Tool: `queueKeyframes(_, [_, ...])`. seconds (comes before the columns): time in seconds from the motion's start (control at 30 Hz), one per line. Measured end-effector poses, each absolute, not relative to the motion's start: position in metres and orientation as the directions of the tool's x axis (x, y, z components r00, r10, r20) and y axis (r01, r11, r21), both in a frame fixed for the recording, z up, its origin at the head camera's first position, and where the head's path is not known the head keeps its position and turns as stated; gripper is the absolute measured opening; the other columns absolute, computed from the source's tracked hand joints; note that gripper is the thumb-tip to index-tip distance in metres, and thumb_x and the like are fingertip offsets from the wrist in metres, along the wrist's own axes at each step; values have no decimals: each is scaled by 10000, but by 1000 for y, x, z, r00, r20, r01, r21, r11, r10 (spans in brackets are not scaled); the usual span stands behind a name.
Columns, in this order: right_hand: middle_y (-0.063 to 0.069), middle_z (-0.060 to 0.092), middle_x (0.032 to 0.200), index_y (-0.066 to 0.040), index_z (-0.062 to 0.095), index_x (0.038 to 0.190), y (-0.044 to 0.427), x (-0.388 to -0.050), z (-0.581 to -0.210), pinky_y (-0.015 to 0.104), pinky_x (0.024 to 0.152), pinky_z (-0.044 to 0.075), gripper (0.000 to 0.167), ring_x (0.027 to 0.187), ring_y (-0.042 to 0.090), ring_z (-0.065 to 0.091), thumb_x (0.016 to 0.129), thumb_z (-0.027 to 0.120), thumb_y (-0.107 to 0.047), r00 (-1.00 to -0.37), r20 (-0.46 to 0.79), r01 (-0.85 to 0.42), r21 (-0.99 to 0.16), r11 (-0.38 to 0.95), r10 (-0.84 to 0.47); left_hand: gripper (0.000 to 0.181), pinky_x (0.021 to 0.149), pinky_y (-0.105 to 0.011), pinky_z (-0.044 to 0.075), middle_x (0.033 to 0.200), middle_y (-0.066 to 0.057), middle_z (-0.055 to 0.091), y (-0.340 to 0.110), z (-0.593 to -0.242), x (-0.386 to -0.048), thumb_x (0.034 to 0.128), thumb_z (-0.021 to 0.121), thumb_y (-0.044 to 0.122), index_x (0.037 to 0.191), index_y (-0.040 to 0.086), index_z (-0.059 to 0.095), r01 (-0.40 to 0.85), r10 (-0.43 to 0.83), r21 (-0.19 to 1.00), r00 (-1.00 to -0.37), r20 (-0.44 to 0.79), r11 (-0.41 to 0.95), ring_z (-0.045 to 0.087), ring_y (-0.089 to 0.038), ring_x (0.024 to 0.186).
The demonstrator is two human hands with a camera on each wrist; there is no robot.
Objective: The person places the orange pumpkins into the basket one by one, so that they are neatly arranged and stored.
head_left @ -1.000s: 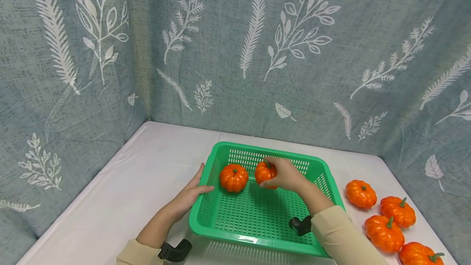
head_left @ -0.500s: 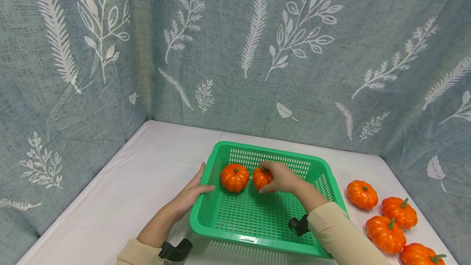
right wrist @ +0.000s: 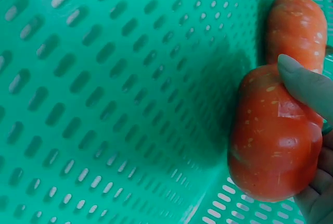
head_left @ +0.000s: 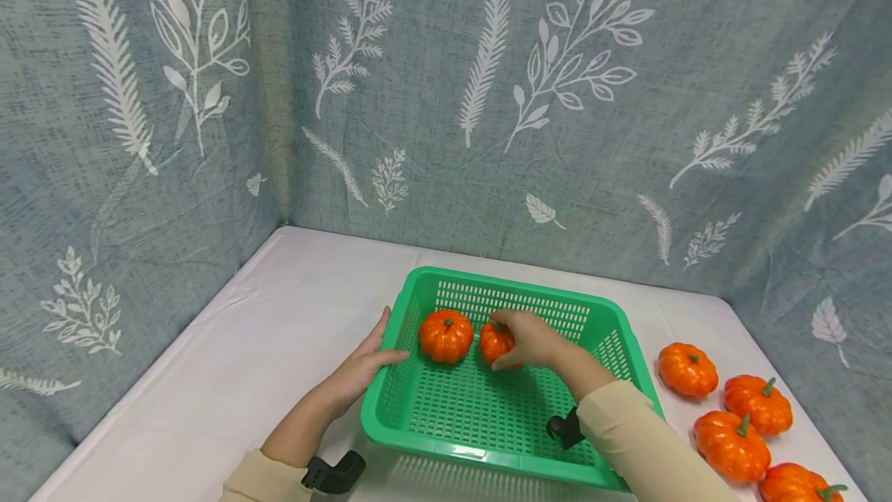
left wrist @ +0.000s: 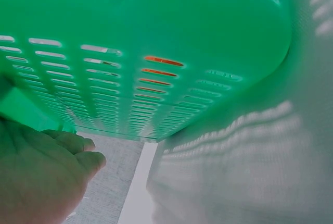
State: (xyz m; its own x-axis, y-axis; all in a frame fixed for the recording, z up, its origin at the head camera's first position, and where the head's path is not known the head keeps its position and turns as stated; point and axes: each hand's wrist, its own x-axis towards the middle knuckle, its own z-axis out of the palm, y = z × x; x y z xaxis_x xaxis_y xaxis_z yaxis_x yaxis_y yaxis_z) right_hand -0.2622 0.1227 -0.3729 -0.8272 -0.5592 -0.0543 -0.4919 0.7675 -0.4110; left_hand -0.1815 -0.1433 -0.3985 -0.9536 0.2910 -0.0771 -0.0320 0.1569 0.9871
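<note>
So the right hand [head_left: 535, 341] has a proper grip on one little orange pumpkin [head_left: 495, 345], thumb on the near side, fingers around the far side by the stem. Its forearm comes in from the lower right, beige sleeve [head_left: 648, 448] and all, angled over the front right corner of the green basket [head_left: 418, 442]. That pumpkin's down inside the basket, just right of a second pumpkin [head_left: 446, 337]; can't really tell if it's resting on the bottom. The left hand [head_left: 358, 375] isn't clenched: fingers pretty straight along the outside of the left wall, thumb poking over the rim. Four more pumpkins [head_left: 730, 446] sit on the white table [head_left: 209, 378] off to the right.
</note>
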Motion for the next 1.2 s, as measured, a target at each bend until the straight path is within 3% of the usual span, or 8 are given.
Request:
queueKeyframes(0.5, [184, 542, 1304, 50, 491, 1302, 120, -262, -376, 429, 1004, 420, 735, 1205, 327, 510, 676, 826, -140, -793, -60, -538, -397, 743, -606, 798, 1115, -572, -59, 1561, -80, -172, -143, -398, -181, 946, 427, 160, 1483, 130, -162, -30, 287, 988, -955, -74, 154, -171, -291, 1428])
queueKeyframes(0.8, [192, 477, 1380, 20, 477, 1331, 121, -263, -376, 476, 1057, 353, 739, 1315, 373, 390, 705, 811, -185, -787, -69, -541, -400, 740, -612, 798, 1115, -571, -58, 1562, -77, -171, -143, -398, -181, 948, 427, 158, 1482, 131, -165, -26, 291, 988, -954, -70, 151, -172, -290, 1428])
queueKeyframes(1.2, [192, 469, 1384, 39, 447, 1345, 123, -263, -376, 462, 1049, 369, 775, 1284, 352, 433, 696, 814, -168, -777, -90, -544, -402, 736, -623, 805, 1119, -569, -53, 1561, -80, -172, -142, -397, -181, 943, 431, 155, 1482, 133, -165, -29, 291, 988, -954, -72, 148, -170, -291, 1429])
